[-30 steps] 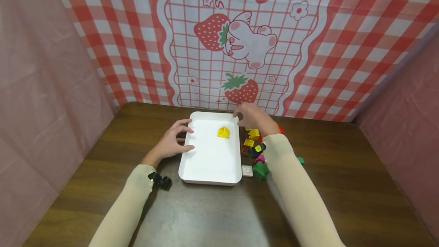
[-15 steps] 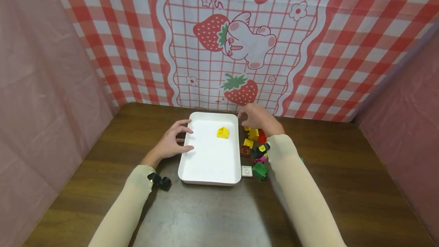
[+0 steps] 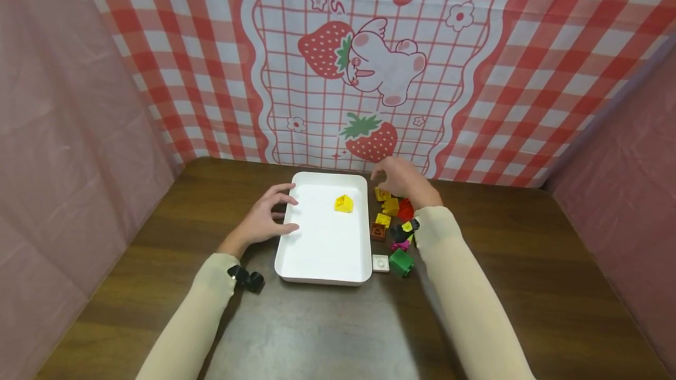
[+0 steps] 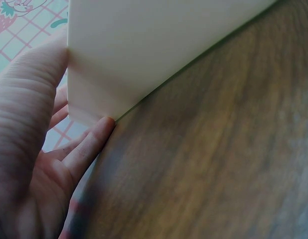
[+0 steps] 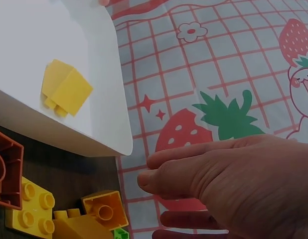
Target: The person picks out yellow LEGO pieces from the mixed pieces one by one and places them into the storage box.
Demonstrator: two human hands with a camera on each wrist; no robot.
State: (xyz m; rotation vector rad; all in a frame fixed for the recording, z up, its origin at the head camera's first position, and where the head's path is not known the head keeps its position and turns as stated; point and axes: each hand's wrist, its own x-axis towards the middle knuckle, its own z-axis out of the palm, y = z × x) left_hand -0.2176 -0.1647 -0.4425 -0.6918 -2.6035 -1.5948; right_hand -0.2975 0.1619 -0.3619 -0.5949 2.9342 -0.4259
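Observation:
The white tray [image 3: 322, 251] lies on the table with one yellow sloped brick [image 3: 344, 203] inside it, toward the back right. My left hand [image 3: 262, 219] holds the tray's left edge: the thumb and some fingers reach over the rim while others touch the outer wall [image 4: 129, 55]. Just off the tray's back right corner, my right hand [image 3: 404, 180] hovers with its fingers loosely extended and nothing in them. In the right wrist view, toy bricks lie left of that hand, among them a studded yellow brick [image 5: 32, 211] and a hollow yellow one [image 5: 106, 209].
Along the tray's right side sit a brown brick [image 3: 377, 231], a white square piece [image 3: 381, 263], a green brick [image 3: 401, 263], a magenta piece [image 3: 400, 245] and a red piece [image 3: 405, 210]. A strawberry-print cloth [image 3: 338, 128] hangs behind the wooden table [image 3: 528, 263].
My right hand has drifted right, away from the tray's right rim, so more of the bricks show. The left hand, the tray and the yellow brick in it stay put.

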